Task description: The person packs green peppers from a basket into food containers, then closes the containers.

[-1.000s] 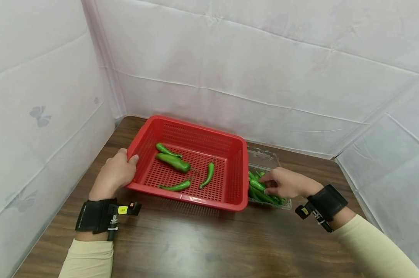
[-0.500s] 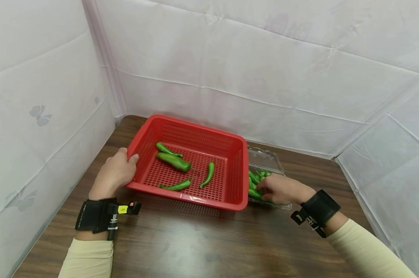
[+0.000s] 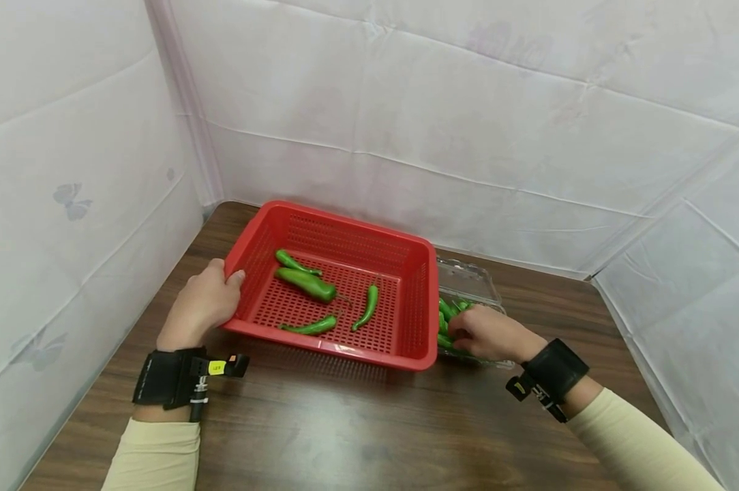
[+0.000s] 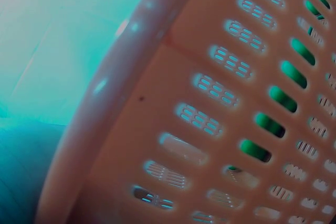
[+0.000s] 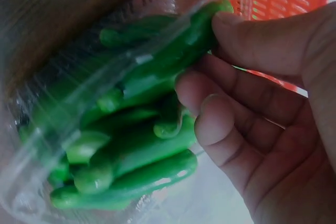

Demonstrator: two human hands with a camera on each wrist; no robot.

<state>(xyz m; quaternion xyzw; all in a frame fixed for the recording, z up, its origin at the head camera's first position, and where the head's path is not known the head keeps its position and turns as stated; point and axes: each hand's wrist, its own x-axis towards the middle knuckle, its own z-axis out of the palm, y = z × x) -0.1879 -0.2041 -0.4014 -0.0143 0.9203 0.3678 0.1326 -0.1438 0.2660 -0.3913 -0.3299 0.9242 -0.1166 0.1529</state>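
A red slotted basket (image 3: 418,354) sits on the wooden table with several green peppers (image 3: 305,285) lying in it. My left hand (image 3: 213,300) grips the basket's left rim, thumb over the edge; the left wrist view shows only the basket wall (image 4: 157,103) close up. Right of the basket stands a clear plastic container (image 3: 468,276) full of green peppers (image 5: 131,156). My right hand (image 3: 480,334) reaches into it. In the right wrist view, thumb and curled fingers (image 5: 220,124) pinch one green pepper (image 5: 173,61) on top of the pile.
White cloth walls close in the table on the left, back and right. The brown table top (image 3: 357,429) stretches towards me in front of the basket. The container touches the basket's right wall.
My right hand has slid left and lower into the container and its fingers have closed on a pepper. The left hand and the basket have stayed put.
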